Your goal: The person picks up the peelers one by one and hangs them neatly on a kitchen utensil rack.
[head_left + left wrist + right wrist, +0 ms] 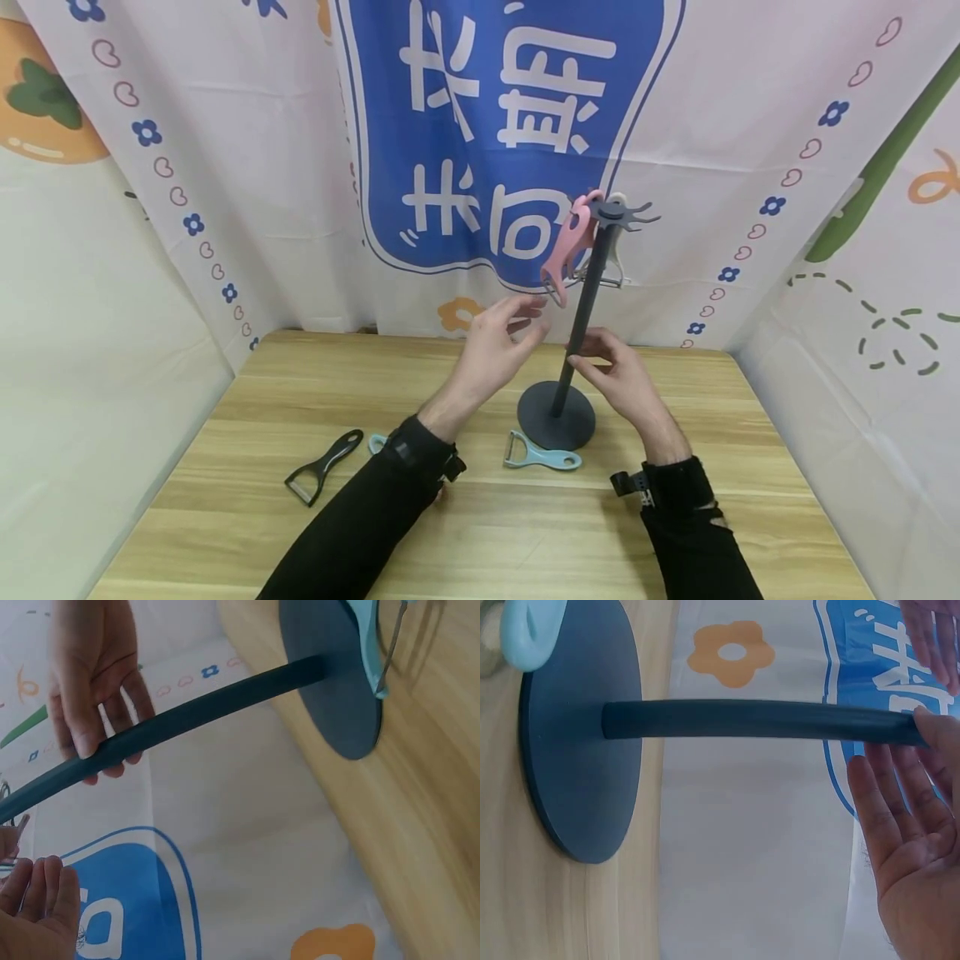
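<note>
A dark grey hook stand (588, 300) rises from a round base, with a ring of hooks at its top. Thumb and fingers of my right hand (618, 379) pinch its pole around the lower middle, as the right wrist view also shows. From the hooks hang a pink peeler (567, 243) on the left and a white peeler (616, 252) behind the pole. My left hand (491, 343) is raised just below and left of the pink peeler, fingers loosely bent and holding nothing. In the left wrist view, only its fingers (54, 896) appear at the lower left.
A light blue peeler (551, 457) lies in front of the stand's base. To the left lies a black peeler (327, 462); beside it another light blue piece (377, 442) is mostly hidden by my left sleeve. Behind the wooden table (645, 533) hangs a printed curtain (285, 167).
</note>
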### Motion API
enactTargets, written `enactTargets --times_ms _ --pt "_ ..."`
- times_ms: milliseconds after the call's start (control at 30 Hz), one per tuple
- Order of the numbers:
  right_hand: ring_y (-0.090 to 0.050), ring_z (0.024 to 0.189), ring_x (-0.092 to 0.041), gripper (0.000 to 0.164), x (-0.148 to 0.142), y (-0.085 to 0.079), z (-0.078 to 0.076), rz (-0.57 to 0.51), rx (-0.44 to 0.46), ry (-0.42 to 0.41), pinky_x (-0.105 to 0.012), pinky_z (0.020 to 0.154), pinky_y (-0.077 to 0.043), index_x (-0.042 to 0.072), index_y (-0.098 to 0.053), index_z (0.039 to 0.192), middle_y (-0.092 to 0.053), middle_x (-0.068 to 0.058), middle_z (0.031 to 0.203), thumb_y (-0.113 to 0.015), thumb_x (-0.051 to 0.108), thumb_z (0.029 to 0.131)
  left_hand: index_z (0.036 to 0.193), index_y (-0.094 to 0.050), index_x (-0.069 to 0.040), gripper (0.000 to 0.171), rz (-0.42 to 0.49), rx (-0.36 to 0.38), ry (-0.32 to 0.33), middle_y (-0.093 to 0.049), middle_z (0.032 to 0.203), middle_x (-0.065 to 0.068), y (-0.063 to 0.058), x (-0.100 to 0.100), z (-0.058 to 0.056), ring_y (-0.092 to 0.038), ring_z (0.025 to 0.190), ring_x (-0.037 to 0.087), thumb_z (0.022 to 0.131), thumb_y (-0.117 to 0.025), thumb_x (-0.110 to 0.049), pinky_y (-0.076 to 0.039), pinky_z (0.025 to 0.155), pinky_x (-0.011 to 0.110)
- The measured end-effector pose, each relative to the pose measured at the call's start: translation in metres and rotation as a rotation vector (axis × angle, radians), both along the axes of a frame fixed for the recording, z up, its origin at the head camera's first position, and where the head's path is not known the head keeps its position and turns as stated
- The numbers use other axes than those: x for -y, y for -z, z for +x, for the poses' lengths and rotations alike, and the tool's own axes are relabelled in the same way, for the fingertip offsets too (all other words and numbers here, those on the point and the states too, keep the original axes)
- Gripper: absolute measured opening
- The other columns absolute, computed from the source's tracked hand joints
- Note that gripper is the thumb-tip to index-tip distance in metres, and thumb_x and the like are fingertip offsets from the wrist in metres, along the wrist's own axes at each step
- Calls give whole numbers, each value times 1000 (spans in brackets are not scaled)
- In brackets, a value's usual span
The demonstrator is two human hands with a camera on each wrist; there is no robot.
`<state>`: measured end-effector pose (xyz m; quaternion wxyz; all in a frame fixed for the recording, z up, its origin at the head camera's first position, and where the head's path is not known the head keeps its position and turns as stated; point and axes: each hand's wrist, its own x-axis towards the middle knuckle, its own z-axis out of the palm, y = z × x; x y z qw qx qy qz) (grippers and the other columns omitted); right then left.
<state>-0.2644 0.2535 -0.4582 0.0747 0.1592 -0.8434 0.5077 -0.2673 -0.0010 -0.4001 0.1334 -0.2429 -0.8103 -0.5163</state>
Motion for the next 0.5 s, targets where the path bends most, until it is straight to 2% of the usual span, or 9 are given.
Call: enactTargets --times_ms 67,133,300,400,500 --pt "-76 135 -44 42 -3 -1 0 1 -6 7 -62 117 -68 3 -66 155 -77 -24 144 -77 14 116 152 -74 -9 39 -19 13 15 -78 151 11 5 -3 0 -78 140 29 115 -78 -18 -67 123 42" --pt "-77 133 -36 41 -7 -2 0 -1 -18 10 -51 115 -70 3 -66 155 -77 -23 145 -76 15 116 153 -73 -10 40 -35 26 35 -77 152 11 11 -6 -1 -77 141 28 115 -78 -18 -66 123 42" --pt "-74 125 -6 38 -14 -6 1 -12 -39 22 -19 106 -65 4 -67 154 -78 -22 145 -73 16 118 155 -72 -7 42 -36 59 94 -77 152 13 22 -16 -3 -78 141 30 114 -78 -16 -66 124 41" --pt "-70 121 8 38 -18 -7 1 -17 -41 33 -12 103 -62 2 -66 154 -78 -23 144 -72 15 119 155 -72 -7 42 -54 84 121 -76 153 14 28 -23 -3 -78 140 31 114 -79 -16 -66 124 42" --pt "-66 119 16 38 -21 -8 2 -11 -47 42 -11 102 -61 2 -65 155 -78 -24 144 -70 13 119 155 -71 -9 42 -68 118 147 -75 154 12 32 -30 -3 -77 141 30 114 -79 -16 -65 125 44"
